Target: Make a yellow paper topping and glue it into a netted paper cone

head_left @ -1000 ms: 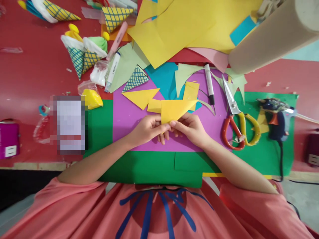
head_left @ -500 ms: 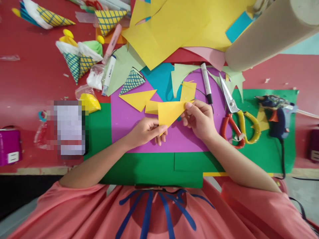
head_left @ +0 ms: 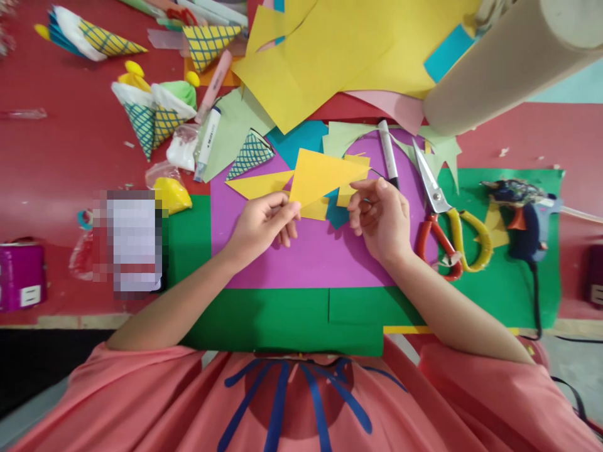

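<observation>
My left hand (head_left: 264,221) pinches the lower corner of a yellow paper triangle (head_left: 320,174) and holds it up over the purple sheet (head_left: 311,251). Just right of the triangle's tip is my right hand (head_left: 380,216), fingers loosely curled; whether they touch the paper is unclear. More yellow pieces (head_left: 257,184) lie flat on the purple sheet behind the held one. A teal scrap (head_left: 336,215) shows under the triangle.
Scissors with red and yellow handles (head_left: 443,220) and a white marker (head_left: 389,154) lie to the right. A blue glue gun (head_left: 525,216) rests on the green sheet (head_left: 282,317). Paper cones (head_left: 155,119), large yellow sheets (head_left: 348,47) and a cardboard tube (head_left: 504,63) crowd the back.
The yellow triangle has been lifted and turned upward. My right hand slid from its lower edge to its right tip and now sits beside it; my left hand keeps its hold.
</observation>
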A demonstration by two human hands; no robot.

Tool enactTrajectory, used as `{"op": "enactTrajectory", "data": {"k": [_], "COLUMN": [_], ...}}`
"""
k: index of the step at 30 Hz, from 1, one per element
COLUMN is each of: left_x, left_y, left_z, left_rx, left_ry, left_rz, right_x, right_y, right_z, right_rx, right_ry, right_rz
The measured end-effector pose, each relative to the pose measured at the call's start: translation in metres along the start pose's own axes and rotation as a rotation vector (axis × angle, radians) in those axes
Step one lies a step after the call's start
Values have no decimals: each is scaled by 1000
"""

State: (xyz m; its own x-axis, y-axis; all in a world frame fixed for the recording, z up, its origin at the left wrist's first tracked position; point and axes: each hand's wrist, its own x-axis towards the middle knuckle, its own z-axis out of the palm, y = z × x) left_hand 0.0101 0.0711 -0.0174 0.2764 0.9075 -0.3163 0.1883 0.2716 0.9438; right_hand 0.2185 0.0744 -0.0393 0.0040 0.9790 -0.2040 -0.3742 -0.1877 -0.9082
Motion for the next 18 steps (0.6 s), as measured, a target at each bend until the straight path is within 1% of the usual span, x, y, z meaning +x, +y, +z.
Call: {"op": "enactTrajectory", "data": {"k": [2, 5, 9, 12, 16, 18], "left_x": [0, 0, 0, 1, 2, 2], "left_y": [0, -7, -20, -25, -25, -24], "left_z": [0, 4, 7, 6, 3, 4], "left_rx": [47, 136, 346, 485, 571, 615], "left_ry": [38, 59, 102, 109, 112, 142], "left_rz": [55, 145, 367, 460, 570, 653], "right_x": [1, 1, -4, -8, -10, -10], "right_y": [0, 3, 6, 8, 10, 9], "right_z": [-1, -2, -3, -3, -4, -4], "right_rx": [10, 1, -150, -249, -241, -247], "right_ry": [-6, -5, -25, -92, -202, -236], "right_rz": [-8, -33, -116, -161, -199, -197]}}
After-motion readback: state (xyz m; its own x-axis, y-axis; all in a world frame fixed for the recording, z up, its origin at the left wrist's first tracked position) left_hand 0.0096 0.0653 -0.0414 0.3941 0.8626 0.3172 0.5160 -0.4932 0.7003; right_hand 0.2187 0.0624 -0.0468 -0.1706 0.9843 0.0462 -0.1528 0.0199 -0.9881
